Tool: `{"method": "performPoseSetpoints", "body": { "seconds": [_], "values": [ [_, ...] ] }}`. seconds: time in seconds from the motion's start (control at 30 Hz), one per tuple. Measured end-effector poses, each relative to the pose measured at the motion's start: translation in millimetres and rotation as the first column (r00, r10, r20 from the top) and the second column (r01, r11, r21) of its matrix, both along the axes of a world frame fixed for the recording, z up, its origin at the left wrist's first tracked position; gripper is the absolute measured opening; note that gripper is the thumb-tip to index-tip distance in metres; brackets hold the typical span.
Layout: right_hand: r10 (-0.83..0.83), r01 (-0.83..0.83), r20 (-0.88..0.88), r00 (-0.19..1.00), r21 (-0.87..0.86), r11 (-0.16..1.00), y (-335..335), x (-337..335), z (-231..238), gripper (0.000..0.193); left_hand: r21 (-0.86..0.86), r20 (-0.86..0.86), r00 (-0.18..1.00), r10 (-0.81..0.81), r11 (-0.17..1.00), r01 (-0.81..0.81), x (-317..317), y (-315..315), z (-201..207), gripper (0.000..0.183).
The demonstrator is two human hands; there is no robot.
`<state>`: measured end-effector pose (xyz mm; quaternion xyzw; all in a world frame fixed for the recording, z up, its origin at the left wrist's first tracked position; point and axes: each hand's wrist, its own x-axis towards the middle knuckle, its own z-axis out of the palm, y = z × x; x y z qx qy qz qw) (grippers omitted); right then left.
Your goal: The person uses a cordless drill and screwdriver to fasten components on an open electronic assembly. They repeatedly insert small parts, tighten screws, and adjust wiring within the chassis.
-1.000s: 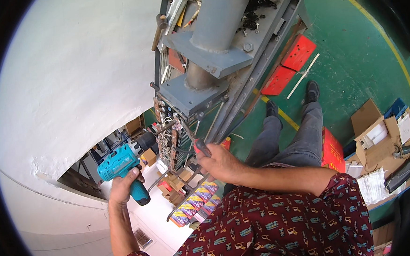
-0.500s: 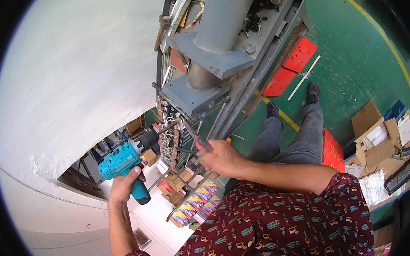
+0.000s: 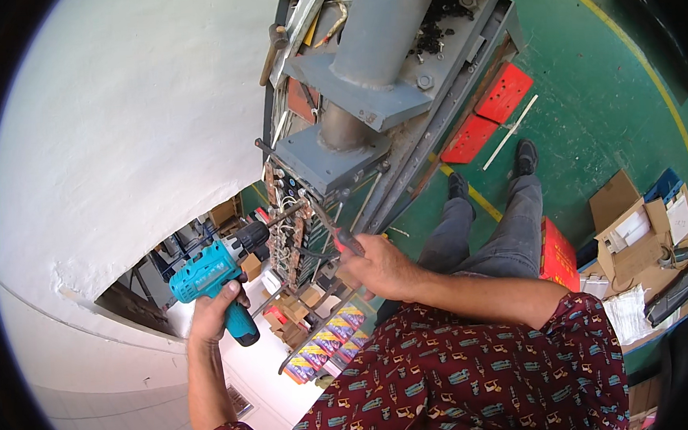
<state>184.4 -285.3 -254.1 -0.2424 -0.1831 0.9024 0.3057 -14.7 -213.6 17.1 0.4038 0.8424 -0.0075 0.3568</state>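
Observation:
My left hand is wrapped round the grip of a teal and black cordless drill, its chuck pointing right and slightly up. A brownish rod-like bit sticks out of the chuck. In my right hand is a hand tool that looks like pliers, with red and dark grey handles. The metal end of the pliers reaches up to the bit's tip; whether they touch I cannot tell. My right fingers are partly hidden behind the hand.
Just beyond my hands stands a grey steel machine with a thick column, and black debris lies on its bed. A hammer rests at its left edge. Red plates lie on the green floor, and cardboard boxes stand at right.
The drill and my left hand have shifted slightly to the right. My right hand and the pliers have moved a little to the right too.

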Motion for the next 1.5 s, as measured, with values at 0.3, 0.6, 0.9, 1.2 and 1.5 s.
{"method": "performPoseSetpoints", "body": {
  "seconds": [0.3,0.6,0.9,1.2,1.5],
  "values": [
    [-0.025,0.015,-0.097,0.995,-0.101,0.995,-3,8,4,0.028,0.007,0.008,1.000,0.010,1.000,-0.010,0,-2,-1,0.040],
    [-0.140,0.140,0.011,0.990,0.013,0.990,-8,-8,2,0.023,-0.013,0.000,0.999,-0.035,0.999,0.035,-2,1,2,0.040],
    [-0.070,0.064,-0.094,0.993,-0.069,0.996,-5,-5,-2,0.019,-0.016,-0.021,0.997,-0.069,0.998,0.069,-6,2,2,0.040],
    [0.014,-0.015,-0.081,0.997,-0.001,1.000,-1,2,-1,0.037,-0.028,-0.073,0.994,-0.076,0.997,0.074,1,-10,-1,0.040],
    [0.001,-0.004,-0.079,0.997,-0.039,0.999,-2,1,7,0.031,-0.055,-0.091,0.991,-0.102,0.994,0.097,1,-12,2,0.038]
  ]
}}
